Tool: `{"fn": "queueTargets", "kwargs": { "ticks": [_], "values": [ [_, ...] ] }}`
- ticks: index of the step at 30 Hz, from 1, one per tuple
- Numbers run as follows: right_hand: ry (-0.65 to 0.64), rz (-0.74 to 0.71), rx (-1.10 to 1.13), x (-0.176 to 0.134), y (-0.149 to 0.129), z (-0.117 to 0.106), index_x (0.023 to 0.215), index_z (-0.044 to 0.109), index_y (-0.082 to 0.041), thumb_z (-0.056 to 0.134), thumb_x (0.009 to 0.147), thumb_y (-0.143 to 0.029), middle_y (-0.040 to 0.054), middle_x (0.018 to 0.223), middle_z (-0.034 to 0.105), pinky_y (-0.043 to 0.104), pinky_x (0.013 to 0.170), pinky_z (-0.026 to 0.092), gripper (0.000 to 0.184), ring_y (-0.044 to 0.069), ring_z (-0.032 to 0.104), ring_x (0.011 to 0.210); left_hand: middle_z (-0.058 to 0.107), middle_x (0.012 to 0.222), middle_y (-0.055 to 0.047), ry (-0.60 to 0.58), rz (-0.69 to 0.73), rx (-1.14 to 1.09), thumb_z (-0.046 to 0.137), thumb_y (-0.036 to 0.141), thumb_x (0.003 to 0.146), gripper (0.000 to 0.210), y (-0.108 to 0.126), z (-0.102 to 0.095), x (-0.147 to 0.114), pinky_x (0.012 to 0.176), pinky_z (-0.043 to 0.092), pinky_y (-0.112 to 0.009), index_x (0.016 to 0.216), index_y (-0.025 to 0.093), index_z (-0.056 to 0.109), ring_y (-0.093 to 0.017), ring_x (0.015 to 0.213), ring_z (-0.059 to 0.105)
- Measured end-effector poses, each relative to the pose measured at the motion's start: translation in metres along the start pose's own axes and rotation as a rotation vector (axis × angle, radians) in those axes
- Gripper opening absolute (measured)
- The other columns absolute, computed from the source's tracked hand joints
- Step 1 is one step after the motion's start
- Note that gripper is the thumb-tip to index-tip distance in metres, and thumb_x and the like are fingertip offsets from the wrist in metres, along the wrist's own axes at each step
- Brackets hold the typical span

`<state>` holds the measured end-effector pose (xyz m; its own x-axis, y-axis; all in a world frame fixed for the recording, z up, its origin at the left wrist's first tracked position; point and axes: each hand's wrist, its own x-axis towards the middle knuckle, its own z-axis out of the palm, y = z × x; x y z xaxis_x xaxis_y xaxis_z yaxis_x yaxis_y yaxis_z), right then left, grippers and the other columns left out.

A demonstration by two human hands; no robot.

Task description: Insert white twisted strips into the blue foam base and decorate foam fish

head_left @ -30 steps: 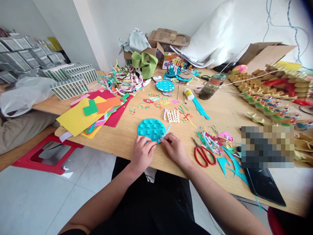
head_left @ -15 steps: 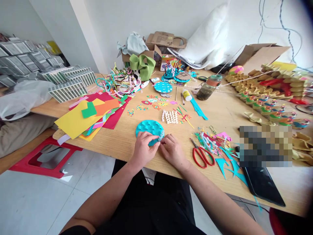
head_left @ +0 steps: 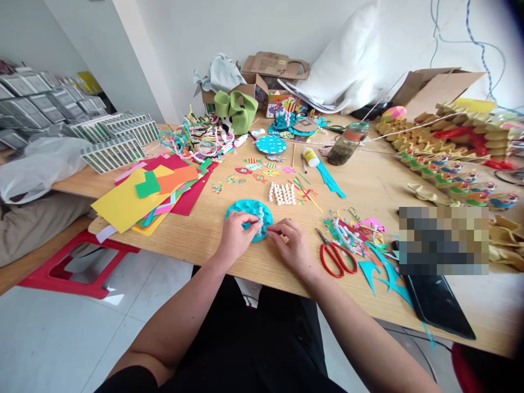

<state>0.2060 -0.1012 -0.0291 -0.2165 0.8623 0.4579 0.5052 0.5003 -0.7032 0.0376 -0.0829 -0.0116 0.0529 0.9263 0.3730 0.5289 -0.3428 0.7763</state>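
On the table before me lies a round turquoise disc [head_left: 234, 208] with a dimpled surface. My left hand [head_left: 236, 236] rests over its lower left part, thumb and fingers pinching a short, pale blue, knobbly strip [head_left: 261, 214] that stands up above the disc. My right hand [head_left: 291, 244] is by the disc's right edge, thumb and fingertips pinched together; whatever is between them is too small to make out. Beyond the disc are rows of small white bead-like pieces [head_left: 282, 194] and several colourful paper fish [head_left: 254, 167].
Red-handled scissors [head_left: 338, 259] lie right of my right hand, beside coloured scraps [head_left: 352, 232] and a black phone [head_left: 442, 305]. Coloured sheets [head_left: 118, 204] are piled at left. Farther back stand a glue bottle [head_left: 311, 157] and a jar of dark liquid [head_left: 347, 144].
The pale blue strip, earlier low at the disc's right edge between both hands, now stands upright in my left fingers. My right hand has drawn slightly to the right, away from the left.
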Motion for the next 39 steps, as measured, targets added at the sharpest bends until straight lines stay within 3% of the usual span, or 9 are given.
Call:
{"fn": "queueTargets", "kwargs": {
  "ticks": [7, 39],
  "values": [
    [-0.081, 0.002, -0.058, -0.001, 0.000, 0.006, 0.081, 0.067, -0.022, 0.060, 0.084, -0.027, 0.0053, 0.079, 0.062, 0.035, 0.073, 0.047, 0.009, 0.020, 0.056, 0.079, 0.071, 0.074, -0.001, -0.044, 0.018, 0.015, 0.069, 0.020, 0.074, 0.002, 0.009, 0.005, -0.001, 0.070, 0.047, -0.029, 0.073, 0.020, 0.070, -0.017, 0.078, 0.059],
    [-0.091, -0.003, -0.057, -0.002, -0.004, 0.008, 0.068, 0.055, -0.022, 0.055, 0.083, -0.026, 0.0032, 0.070, 0.057, 0.031, 0.065, 0.044, 0.015, 0.018, 0.053, 0.071, 0.070, 0.074, -0.001, -0.014, 0.105, 0.088, 0.068, 0.017, 0.075, 0.005, 0.012, 0.007, -0.009, 0.077, 0.046, -0.034, 0.070, 0.019, 0.067, -0.019, 0.079, 0.056]
  ]
}}
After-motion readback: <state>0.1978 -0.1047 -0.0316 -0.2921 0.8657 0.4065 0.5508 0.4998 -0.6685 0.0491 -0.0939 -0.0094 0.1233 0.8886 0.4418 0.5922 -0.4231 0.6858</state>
